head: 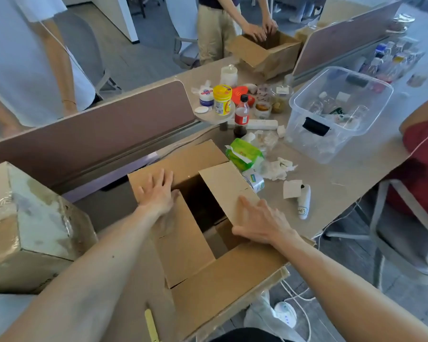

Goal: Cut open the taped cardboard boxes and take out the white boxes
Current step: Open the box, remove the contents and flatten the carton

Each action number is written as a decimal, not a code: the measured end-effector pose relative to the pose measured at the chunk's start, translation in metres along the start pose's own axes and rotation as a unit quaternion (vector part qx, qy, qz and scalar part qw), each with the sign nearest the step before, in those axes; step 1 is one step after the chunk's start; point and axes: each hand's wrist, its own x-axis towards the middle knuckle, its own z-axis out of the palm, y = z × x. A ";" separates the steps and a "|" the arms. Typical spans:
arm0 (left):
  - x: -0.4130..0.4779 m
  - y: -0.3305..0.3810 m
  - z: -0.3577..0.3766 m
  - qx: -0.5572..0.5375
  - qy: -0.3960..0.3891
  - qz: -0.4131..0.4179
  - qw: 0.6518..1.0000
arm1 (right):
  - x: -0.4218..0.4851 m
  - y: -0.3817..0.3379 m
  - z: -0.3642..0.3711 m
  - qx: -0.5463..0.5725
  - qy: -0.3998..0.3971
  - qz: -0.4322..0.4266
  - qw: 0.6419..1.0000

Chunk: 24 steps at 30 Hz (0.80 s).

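The cardboard box (223, 280) sits in the lower middle of the frame on the table (331, 174), flaps open, inside dark. The left hand (158, 191) lies flat, fingers spread, on its upper-left flap; the right hand (260, 223) presses flat on the right flap

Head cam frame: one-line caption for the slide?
Left hand and right hand lie flat on the flaps of an opened cardboard box; a taped box sits to its left.

The cardboard box (208, 280) is showing plain brown flaps around a dark inside. Beyond it, a jar (222, 99) is glowing yellow, a bottle (241, 116) is wearing a red label, and a packet (245, 154) is shining green.
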 end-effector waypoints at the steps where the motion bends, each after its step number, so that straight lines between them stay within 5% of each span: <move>1: -0.006 0.007 0.010 -0.008 -0.002 0.007 1.000 | 0.001 0.004 -0.002 0.007 -0.002 -0.004 1.000; 10: -0.034 0.049 0.021 0.059 -0.014 -0.004 0.998 | 0.009 0.040 -0.011 0.086 0.048 -0.057 0.994; 17: -0.040 0.040 -0.008 -0.091 -0.022 0.021 0.995 | 0.002 0.053 -0.019 0.301 0.147 -0.048 0.941; 24: -0.062 0.010 -0.047 -0.187 0.008 0.044 0.981 | 0.024 0.088 -0.017 0.339 0.203 0.047 0.918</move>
